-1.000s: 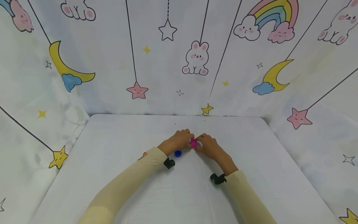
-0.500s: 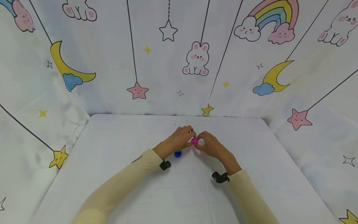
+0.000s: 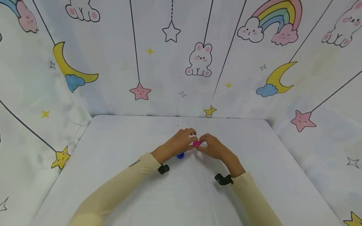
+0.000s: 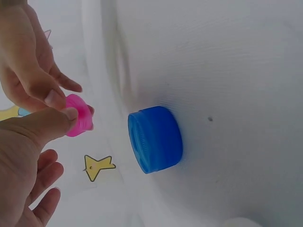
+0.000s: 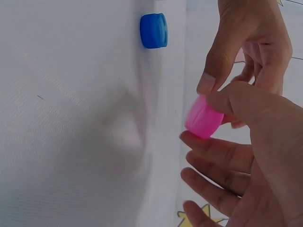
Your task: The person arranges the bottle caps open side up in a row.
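Observation:
A pink bottle cap (image 3: 196,143) is held up between both hands, a little above the white table. My left hand (image 3: 178,141) pinches it with the thumb and a finger; its other fingers are loosely bent and apart from the cap. From the other side, my right hand (image 3: 212,147) pinches the same cap, and the right wrist view shows its remaining fingers spread below the pink cap (image 5: 204,117). On the table just in front of the left hand stands a blue bottle cap (image 3: 180,155). The blue cap (image 4: 155,139) looks open on one side in the left wrist view.
The white-covered table (image 3: 169,194) reaches back to a cloth wall (image 3: 169,62) printed with stars, moons and rabbits. Each wrist carries a small black camera, one at the left wrist (image 3: 163,169) and one at the right (image 3: 223,179).
The pink cap has tilted between the fingers and shows flatter now. My left forearm has shifted left, and the small orange-red thing seen beside its sleeve earlier is out of sight.

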The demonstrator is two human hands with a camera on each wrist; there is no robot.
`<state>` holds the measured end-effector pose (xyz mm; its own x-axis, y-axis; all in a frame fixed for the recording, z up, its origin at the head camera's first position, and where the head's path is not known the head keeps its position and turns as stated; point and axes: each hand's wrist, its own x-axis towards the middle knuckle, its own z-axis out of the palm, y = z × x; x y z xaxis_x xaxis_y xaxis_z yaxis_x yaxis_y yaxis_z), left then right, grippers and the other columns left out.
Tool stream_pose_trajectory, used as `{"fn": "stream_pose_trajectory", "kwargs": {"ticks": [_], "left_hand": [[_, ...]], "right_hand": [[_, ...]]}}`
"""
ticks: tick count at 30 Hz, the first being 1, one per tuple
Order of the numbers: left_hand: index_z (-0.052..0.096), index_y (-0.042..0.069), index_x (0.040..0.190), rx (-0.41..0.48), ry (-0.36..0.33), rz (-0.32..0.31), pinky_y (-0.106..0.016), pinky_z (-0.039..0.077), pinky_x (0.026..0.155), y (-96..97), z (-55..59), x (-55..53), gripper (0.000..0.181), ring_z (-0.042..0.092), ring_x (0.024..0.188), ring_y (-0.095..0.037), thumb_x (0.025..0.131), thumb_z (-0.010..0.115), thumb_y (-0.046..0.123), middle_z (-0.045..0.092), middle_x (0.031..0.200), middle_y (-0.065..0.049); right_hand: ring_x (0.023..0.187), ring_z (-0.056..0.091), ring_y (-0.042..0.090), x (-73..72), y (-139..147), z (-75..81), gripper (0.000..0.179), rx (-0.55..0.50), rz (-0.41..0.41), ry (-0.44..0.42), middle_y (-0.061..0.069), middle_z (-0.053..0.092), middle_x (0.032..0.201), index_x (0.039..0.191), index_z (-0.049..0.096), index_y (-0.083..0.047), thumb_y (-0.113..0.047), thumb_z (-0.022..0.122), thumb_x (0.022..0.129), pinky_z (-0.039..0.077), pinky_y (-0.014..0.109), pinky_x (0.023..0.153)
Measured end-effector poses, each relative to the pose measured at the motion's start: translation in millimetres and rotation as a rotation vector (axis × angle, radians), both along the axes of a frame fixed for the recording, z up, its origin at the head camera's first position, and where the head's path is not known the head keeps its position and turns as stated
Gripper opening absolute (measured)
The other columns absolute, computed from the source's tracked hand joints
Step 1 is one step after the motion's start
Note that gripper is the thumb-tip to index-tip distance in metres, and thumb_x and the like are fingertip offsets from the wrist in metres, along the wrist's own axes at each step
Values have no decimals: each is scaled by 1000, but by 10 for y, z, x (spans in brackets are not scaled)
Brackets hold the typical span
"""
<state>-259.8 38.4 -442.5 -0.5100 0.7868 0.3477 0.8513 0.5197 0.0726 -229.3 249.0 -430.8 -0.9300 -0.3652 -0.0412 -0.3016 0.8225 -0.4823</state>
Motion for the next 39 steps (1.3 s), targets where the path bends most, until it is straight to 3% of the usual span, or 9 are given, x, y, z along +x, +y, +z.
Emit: {"fn": "stream_pose_trajectory", "kwargs": {"ticks": [7,11,16,25,30,35,39], "left_hand": [[74,19,113,43,8,-26,-36,45,91,-27,-18,2,21,54,110,-22,93,74,26,56,123,-5],[74,18,111,91,-82,-3,-36,44,90,-43,-42,-20,19,54,108,-20,94,73,27,55,121,-2],[75,17,110,131,-255,93,-40,41,92,-51,-57,-33,21,54,110,-17,96,70,32,55,122,-1],[75,13,107,279,-577,221,-47,39,96,-71,-40,-83,22,52,116,-22,98,67,32,53,121,-5],[77,8,101,329,-691,187,-42,44,95,-88,-23,-131,22,52,113,-22,98,65,26,61,112,-4],[79,9,100,317,-742,153,-41,45,94,-101,-23,-151,24,54,108,-18,100,61,24,70,101,1],[76,8,108,301,-756,145,-43,45,95,-107,-64,-132,25,55,111,-23,100,62,26,67,110,-3]], "right_hand": [[124,52,30,9,26,-26,27,-30,-6,-1,9,59,125,108,72,-10,-34,67,96,40,53,103],[120,54,31,25,18,-24,34,-51,-17,14,9,58,126,120,66,-10,-35,66,97,43,52,100],[118,55,27,49,1,-37,41,-93,-29,62,7,57,130,132,58,-9,-31,66,98,48,49,95],[117,54,23,103,-56,-77,51,-104,-28,108,3,55,128,135,51,-14,-31,73,93,50,43,93],[116,56,22,111,-71,-124,49,-76,-20,151,2,55,128,133,54,-14,-32,74,93,50,41,94],[111,59,23,114,-63,-130,37,-65,13,224,4,57,122,124,60,-12,-25,75,92,50,39,93],[110,60,25,130,-58,-123,31,-70,38,218,4,58,120,119,64,-12,-21,76,92,51,40,93]]}}
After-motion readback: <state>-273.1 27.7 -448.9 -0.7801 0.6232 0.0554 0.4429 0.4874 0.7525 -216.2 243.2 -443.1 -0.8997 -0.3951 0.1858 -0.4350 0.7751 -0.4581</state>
